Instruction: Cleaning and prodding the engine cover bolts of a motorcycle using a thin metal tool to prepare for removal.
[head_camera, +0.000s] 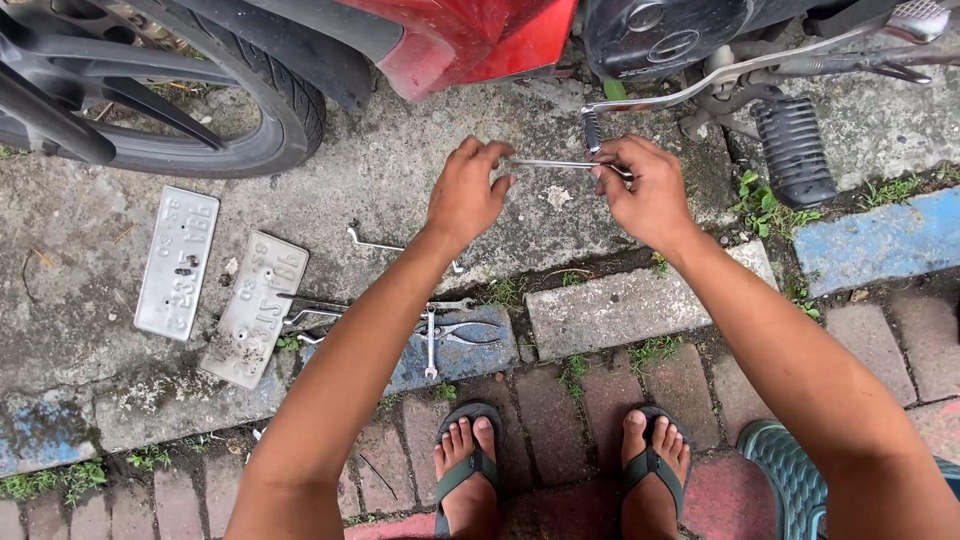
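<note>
So from my feed both hands are up in front of the red motorcycle (470, 40), working a thin metal rod (545, 163), looks like a slim wrench or long bolt, can't tell which. The right hand (650, 195) is clenched round its right end, fingers (612, 170) wrapped so it sits level and steady, I'd guess to keep it from twisting. The left hand (465, 195) is at the other end with fingertips just pinching or brushing the tip; not a full fist, and whether it's truly gripping I can't tell. The rod hangs just below the bike's gear lever (640, 100) and left of the ribbed black footpeg (795, 150), so held close to where it'd be used, I reckon. Below the motorcycle, on the concrete ground (380, 170), two grey number plates (178, 262) lie flat under the front tyre (280, 110), out of the way. Between them and the hands sits a bent wrench (375, 243); further from the bike, on the kerb, pliers (465, 332) and a combination spanner (430, 345) are laid out within arm's reach. Green sandals (470, 465) are planted on the brick paving.
</note>
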